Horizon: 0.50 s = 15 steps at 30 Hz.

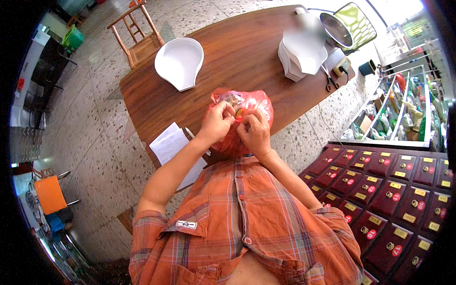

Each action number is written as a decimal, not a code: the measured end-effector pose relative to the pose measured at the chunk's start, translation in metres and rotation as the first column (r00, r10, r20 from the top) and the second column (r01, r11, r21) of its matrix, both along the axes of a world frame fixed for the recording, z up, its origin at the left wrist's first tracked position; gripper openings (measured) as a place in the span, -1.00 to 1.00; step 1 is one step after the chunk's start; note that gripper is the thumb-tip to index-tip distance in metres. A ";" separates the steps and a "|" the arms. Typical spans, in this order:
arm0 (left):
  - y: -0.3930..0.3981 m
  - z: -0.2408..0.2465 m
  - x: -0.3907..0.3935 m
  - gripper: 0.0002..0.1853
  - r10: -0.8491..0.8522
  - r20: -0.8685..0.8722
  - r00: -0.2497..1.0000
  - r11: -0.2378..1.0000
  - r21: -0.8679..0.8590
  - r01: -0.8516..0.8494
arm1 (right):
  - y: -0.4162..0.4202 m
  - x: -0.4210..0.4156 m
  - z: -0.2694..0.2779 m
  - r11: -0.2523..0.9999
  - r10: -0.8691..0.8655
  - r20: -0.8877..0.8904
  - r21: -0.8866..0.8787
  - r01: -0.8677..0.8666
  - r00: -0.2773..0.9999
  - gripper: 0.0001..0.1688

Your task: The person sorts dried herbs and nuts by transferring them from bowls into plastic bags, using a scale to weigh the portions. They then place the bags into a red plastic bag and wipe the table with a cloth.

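A red translucent plastic bag (262, 101) bulges with contents at the table's near edge, right in front of my chest. My left hand (218, 123) pinches the gathered plastic on its left side. Opposite it, my right hand (254, 130) grips the plastic with bent fingers. Between the fingertips the red plastic is drawn into a small twist or knot. Something pale and something yellow show through the top of the bag; what they are I cannot tell.
Printed papers (171, 146) and a white pen (190, 133) lie to the left. A white scoop-shaped tray (180, 60) sits farther back. Stacked similar trays (306, 58), scissors (329, 78), a power strip (342, 66) and a metal pan (336, 30) are at the far right. A numbered drawer cabinet (377, 188) stands right.
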State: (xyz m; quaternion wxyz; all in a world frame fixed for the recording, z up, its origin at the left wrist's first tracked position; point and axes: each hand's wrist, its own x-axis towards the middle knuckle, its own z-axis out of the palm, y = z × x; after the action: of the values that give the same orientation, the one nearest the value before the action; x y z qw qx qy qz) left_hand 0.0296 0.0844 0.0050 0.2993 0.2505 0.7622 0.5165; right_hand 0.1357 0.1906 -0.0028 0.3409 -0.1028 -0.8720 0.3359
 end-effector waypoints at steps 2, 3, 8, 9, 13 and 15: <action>-0.002 0.005 -0.003 -0.88 0.022 -0.049 0.999 0.999 -0.042 -0.024 | -0.001 0.001 0.000 1.000 -0.005 0.022 0.004 0.005 1.000 -0.83; -0.002 0.008 -0.004 -0.87 0.030 -0.076 0.997 0.998 -0.060 -0.034 | -0.001 -0.001 0.001 1.000 -0.011 0.036 0.009 0.011 0.999 -0.84; -0.003 0.005 -0.001 -0.88 0.090 -0.171 0.981 0.995 0.049 -0.083 | 0.000 -0.001 0.006 0.999 -0.031 0.134 -0.020 0.034 0.991 -0.85; -0.002 0.004 0.000 -0.88 0.095 -0.183 0.979 0.994 0.067 -0.084 | 0.003 -0.002 0.009 1.000 -0.001 0.113 0.000 0.001 0.994 -0.85; 0.003 0.002 0.006 -0.90 0.160 -0.189 0.969 0.976 0.174 -0.127 | 0.014 -0.002 0.009 0.995 0.094 0.156 -0.002 -0.095 0.983 -0.85; 0.004 -0.001 0.006 -0.92 0.119 -0.321 0.939 0.982 0.175 -0.065 | 0.026 -0.001 0.020 0.982 0.190 0.147 -0.036 -0.187 0.971 -0.85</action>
State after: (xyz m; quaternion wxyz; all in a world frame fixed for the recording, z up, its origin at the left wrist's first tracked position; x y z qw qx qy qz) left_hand 0.0352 0.0883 0.0045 0.1214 0.3210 0.7678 0.5410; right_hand 0.1348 0.2162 0.0176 0.2397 -0.0483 -0.8972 0.3677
